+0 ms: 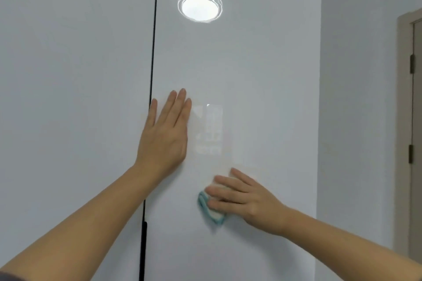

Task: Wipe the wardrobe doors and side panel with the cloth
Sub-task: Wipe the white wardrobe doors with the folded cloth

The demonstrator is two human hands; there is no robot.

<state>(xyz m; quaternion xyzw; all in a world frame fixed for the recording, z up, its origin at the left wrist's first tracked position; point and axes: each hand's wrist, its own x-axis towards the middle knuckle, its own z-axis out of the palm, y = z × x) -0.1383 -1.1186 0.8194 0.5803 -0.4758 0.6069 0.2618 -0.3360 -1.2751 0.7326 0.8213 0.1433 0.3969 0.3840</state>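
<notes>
cloth (214, 214): white, teal-edged, lower middle of right wardrobe door (251, 64) | right hand (244, 198): fingers straight, pressing cloth flat to door, gripping nothing | left hand (165, 137): fingers extended, palm flat on same door, just beside dark door gap (151, 64) | lamp reflection (199, 5): high on door

home bedroom, glossy white wardrobe doors (239, 75), plain wall (356, 75), hinged room door (416, 121)
</notes>
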